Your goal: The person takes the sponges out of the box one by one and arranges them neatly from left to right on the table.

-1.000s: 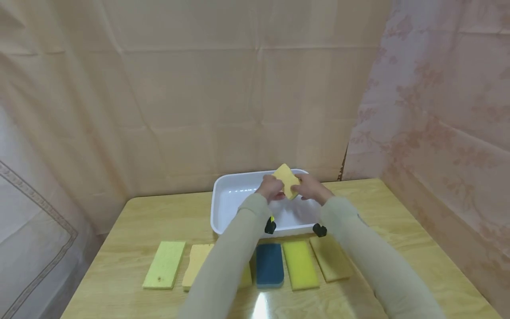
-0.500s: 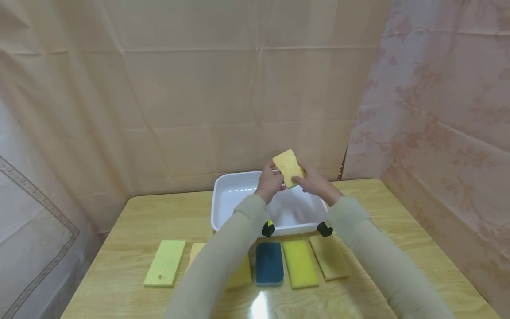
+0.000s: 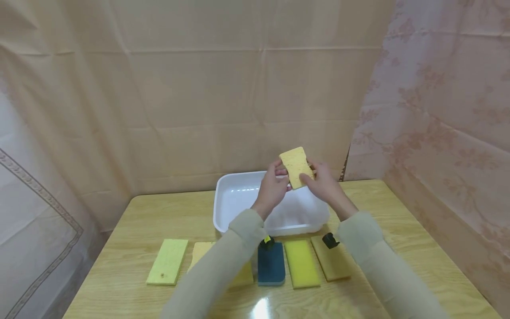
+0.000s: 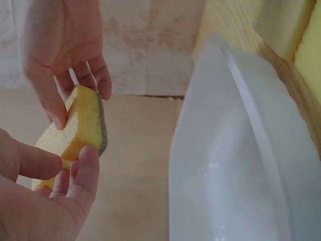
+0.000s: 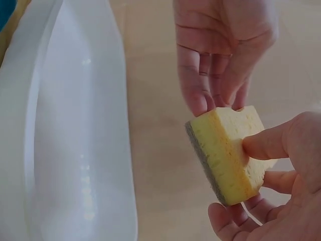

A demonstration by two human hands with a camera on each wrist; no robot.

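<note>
A yellow sponge (image 3: 296, 167) with wavy sides is held up between both hands, above the far part of a white plastic tub (image 3: 235, 212). Its grey scouring layer faces away, as the right wrist view of the sponge (image 5: 225, 155) shows. My left hand (image 3: 272, 188) pinches its left edge between thumb and fingers. From the right, my right hand (image 3: 324, 184) grips it, thumb flat on the yellow face and fingers behind. In the left wrist view the left hand (image 4: 50, 201) is below and the right hand (image 4: 65, 50) above.
A row of sponges lies in front of the tub: a pale green one (image 3: 167, 262), a peach one (image 3: 201, 251) partly under the left sleeve, a blue one (image 3: 272, 266), a bright yellow one (image 3: 301, 263) and a tan one (image 3: 332, 261). A beige curtain (image 3: 191, 97) hangs behind the table (image 3: 131, 235).
Both hands have lifted the sponge up and to the right over the tub, turning its broad yellow face toward the head camera. The sponges on the table stay put.
</note>
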